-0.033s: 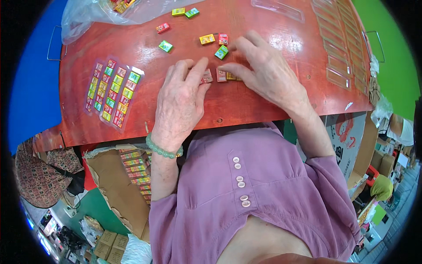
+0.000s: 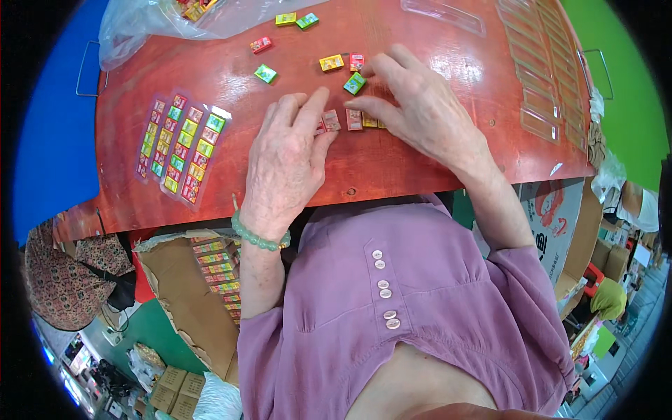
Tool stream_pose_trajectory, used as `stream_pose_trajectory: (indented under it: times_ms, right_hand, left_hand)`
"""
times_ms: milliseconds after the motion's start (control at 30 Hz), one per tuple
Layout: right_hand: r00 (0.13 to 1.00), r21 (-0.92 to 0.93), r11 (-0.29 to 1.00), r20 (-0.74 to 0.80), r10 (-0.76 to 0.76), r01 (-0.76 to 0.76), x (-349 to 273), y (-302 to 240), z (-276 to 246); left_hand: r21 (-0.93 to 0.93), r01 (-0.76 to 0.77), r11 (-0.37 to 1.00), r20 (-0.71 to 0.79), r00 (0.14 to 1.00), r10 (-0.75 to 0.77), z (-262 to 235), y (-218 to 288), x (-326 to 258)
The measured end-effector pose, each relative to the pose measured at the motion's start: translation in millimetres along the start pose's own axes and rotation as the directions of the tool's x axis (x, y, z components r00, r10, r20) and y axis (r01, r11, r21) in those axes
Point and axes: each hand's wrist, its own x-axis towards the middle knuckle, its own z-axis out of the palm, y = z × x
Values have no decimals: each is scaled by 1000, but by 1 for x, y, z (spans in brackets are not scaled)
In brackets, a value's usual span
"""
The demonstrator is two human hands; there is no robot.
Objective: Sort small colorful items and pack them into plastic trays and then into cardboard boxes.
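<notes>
My left hand [image 2: 288, 147], with a green bead bracelet on its wrist, curls round small red boxes [image 2: 330, 122] on the red table. Their left part is hidden under its fingers. A narrow gap to the right, another red box [image 2: 354, 119] stands beside a yellow box [image 2: 369, 121], partly covered by my right hand [image 2: 420, 105]. That hand's thumb and forefinger are spread apart, the thumb by the red box. Near its fingertips lie a green box [image 2: 355, 83], a red box [image 2: 356, 61] and a yellow box [image 2: 332, 63].
Clear trays filled with coloured boxes [image 2: 183, 147] lie at left. Unfilled clear trays [image 2: 539, 122] lie at right. More loose boxes [image 2: 265, 73] and a plastic bag [image 2: 140, 28] are at the far left. A carton [image 2: 168, 280] with filled trays stands below the table edge.
The small red boxes at my left fingers show slightly more. Both hands are otherwise almost in the same place.
</notes>
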Motion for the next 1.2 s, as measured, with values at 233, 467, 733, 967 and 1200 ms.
stream_pose_trajectory:
  times_ms: [233, 467, 733, 967, 1200]
  right_hand:
    - [997, -52, 998, 66, 25, -22, 19, 12, 14]
    - [997, -81, 997, 83, 6, 1, 10, 21, 1]
    - [984, -113, 992, 171, -44, 64, -6, 40, -21]
    - [960, 51, 998, 281, 11, -27, -27, 29, -35]
    - [968, 54, 999, 251, -11, -3, -26, 10, -20]
  left_hand:
    - [205, 33, 978, -252, 968, 20, -5, -23, 28]
    - [367, 94, 925, -246, 969, -1, 1, -47, 37]
    - [219, 107, 970, -119, 989, -82, -10, -30, 15]
    - [26, 81, 996, 66, 994, -82, -23, -18, -15]
    - [-143, 129, 981, 101, 988, -115, -11, -2, -10]
